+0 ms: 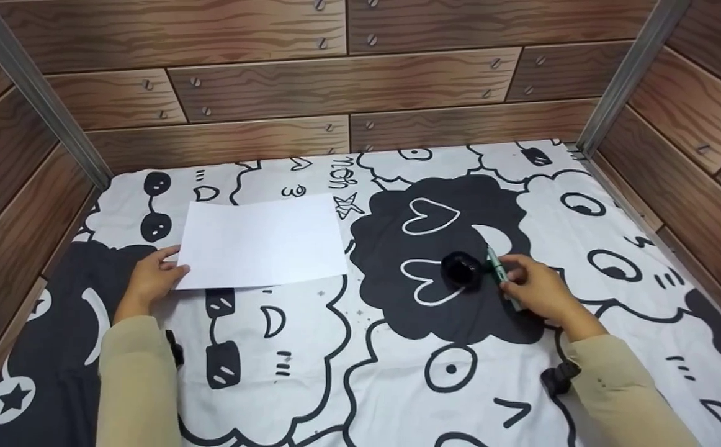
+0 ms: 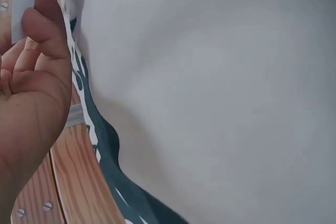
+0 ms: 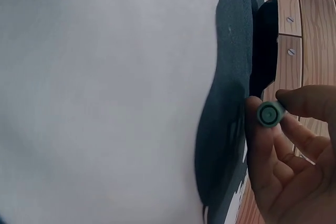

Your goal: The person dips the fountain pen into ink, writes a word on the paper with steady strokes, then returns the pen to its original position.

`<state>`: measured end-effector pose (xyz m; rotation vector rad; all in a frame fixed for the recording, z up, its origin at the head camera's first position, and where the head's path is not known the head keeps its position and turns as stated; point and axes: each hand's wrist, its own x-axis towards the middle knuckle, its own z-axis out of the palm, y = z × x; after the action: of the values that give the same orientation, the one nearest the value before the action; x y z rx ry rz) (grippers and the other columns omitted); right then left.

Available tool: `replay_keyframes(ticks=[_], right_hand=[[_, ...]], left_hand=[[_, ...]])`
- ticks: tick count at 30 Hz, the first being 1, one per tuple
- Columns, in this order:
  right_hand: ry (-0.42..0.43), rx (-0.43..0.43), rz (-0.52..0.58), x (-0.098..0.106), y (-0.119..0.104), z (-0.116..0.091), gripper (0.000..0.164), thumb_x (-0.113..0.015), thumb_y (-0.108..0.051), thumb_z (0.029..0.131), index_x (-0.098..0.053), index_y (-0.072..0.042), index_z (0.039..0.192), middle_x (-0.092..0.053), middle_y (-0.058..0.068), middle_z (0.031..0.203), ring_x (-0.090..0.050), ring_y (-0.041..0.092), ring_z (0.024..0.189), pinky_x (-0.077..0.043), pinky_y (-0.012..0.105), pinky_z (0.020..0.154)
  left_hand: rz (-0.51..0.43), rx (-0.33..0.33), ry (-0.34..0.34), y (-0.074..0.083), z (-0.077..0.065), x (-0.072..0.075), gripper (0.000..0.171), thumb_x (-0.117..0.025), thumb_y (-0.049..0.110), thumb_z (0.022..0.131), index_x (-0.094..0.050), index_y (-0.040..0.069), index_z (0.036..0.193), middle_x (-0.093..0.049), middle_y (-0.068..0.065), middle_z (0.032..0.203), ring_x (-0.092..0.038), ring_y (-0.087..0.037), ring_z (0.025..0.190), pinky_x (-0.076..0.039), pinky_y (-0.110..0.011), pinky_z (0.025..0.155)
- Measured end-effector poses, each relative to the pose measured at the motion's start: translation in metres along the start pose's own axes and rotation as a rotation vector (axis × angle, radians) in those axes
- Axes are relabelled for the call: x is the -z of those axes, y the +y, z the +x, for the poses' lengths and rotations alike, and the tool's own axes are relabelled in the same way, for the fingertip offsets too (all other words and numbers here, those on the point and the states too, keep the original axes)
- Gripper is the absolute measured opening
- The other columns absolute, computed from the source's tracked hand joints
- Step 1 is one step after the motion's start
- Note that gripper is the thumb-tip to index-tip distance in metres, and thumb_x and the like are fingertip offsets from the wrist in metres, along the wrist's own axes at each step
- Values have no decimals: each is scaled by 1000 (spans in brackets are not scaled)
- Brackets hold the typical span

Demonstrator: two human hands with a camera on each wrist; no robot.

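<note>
My left hand point(image 1: 151, 277) pinches the lower left corner of a white sheet of paper point(image 1: 264, 241) between thumb and fingers. In the left wrist view, a strip of that paper point(image 2: 23, 3) shows at the fingertips. On the right, my right hand point(image 1: 537, 287) holds a green pen point(image 1: 500, 273) between thumb and fingers, tilted, its tip pointing away from me. The right wrist view shows the pen end-on point(image 3: 270, 114). Just left of the pen stands a small, round, black cup-like holder point(image 1: 461, 269); its inside is too dark to make out.
A black-and-white cartoon cloth point(image 1: 398, 366) covers the table. Wood-print panels point(image 1: 335, 81) enclose the back and both sides, with metal posts point(image 1: 627, 74) at the back corners. Dark straps point(image 1: 560, 377) sit at the wrists, over beige sleeves.
</note>
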<state>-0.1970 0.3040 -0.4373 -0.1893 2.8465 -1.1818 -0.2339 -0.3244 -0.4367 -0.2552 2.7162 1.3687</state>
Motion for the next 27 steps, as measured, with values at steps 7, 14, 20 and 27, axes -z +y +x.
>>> replay_keyframes(ticks=[7, 14, 20, 27], right_hand=[[29, 38, 0, -1, -3, -2, 39, -60, -2, 89, -53, 11, 125, -67, 19, 96, -66, 21, 75, -51, 25, 56], [46, 32, -3, 0, -5, -5, 34, -60, -3, 90, -57, 10, 120, -67, 19, 96, -65, 21, 74, -50, 25, 54], [43, 23, 40, -2, -5, -6, 33, -59, -3, 90, -56, 11, 120, -66, 21, 97, -66, 23, 76, -50, 25, 55], [34, 15, 75, 0, -3, -8, 34, -58, -4, 91, -54, 11, 122, -66, 21, 98, -66, 22, 76, -51, 24, 55]], left_hand=[[-107, 9, -22, 2, -5, -6, 61, -61, 8, 92, -32, -7, 144, -58, -27, 120, -56, -2, 78, -47, -17, 64], [-202, 18, -44, 8, -13, -14, 63, -59, 2, 91, -29, -7, 145, -60, -5, 91, -55, -5, 73, -48, -19, 62], [-203, 32, -66, 13, -18, -21, 64, -59, 2, 91, -28, -4, 147, -60, -24, 113, -59, -6, 79, -50, -20, 66], [-201, 29, -85, 21, -25, -30, 62, -59, 3, 92, -31, -1, 146, -56, -30, 122, -63, -11, 82, -51, -22, 67]])
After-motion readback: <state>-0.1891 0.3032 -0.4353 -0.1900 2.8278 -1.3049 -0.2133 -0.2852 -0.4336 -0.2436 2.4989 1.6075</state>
